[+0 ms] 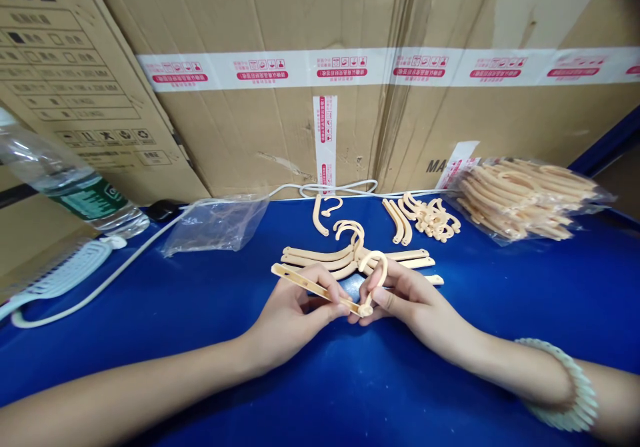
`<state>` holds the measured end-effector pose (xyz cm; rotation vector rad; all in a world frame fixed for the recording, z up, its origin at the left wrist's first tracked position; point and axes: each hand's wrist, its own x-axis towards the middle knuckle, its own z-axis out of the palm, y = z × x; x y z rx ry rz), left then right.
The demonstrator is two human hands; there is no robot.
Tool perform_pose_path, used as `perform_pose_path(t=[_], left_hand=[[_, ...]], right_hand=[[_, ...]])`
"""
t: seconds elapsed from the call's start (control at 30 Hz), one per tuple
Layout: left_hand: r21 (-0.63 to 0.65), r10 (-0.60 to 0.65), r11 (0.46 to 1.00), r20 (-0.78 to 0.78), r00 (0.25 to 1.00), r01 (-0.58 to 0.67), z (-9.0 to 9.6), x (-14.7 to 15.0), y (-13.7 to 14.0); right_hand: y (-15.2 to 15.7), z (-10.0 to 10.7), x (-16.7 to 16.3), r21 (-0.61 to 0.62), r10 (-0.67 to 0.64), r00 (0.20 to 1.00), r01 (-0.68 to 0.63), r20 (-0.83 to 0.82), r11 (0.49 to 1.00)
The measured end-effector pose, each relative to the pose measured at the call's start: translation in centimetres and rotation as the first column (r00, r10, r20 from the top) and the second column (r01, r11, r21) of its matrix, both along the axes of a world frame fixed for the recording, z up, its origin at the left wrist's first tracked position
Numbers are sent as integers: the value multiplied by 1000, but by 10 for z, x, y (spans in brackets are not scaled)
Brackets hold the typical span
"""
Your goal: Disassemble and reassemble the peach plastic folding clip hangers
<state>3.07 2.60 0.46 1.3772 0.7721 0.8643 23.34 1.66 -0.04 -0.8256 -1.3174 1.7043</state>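
Observation:
My left hand (295, 310) is closed on a beige hanger arm (295, 279), a long hollow piece that slants down to the right. Between the fingers of my right hand (407, 294) is a beige hanger hook (383, 267), its curve pointing up. The hook's base touches the right end of the hanger arm; whether they are joined I cannot tell. Just behind my hands lie several assembled hangers (320, 255), stacked, partly hidden by my fingers. Farther back are a single hanger arm (319, 217) with a loose hook, two more arms (397, 220) and a pile of hooks (433, 217).
A clear bag of hanger parts (520, 197) lies at the back right. At left are a flattened plastic bag (217, 224), a white cable (125, 267), a hairbrush (65, 270) and a water bottle (75, 180). Cardboard boxes (280, 134) stand behind the blue table (320, 394).

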Motion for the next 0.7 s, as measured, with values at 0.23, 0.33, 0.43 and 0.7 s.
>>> perform_pose_path(t=[0.23, 0.33, 0.43, 0.7], left_hand=[[27, -5, 1000, -28, 1000, 6, -1, -2, 2], [43, -4, 999, -35, 999, 6, -1, -2, 3], [52, -5, 999, -22, 1000, 6, 0, -2, 4], [41, 40, 998, -31, 999, -38, -2, -3, 4]], right_hand=[[2, -4, -1, -25, 13, 999, -14, -47, 1000], [1, -5, -1, -32, 0, 998, -2, -60, 999], [1, -4, -1, -34, -2, 998, 0, -55, 999], [1, -5, -1, -27, -8, 999, 7, -45, 1000]])
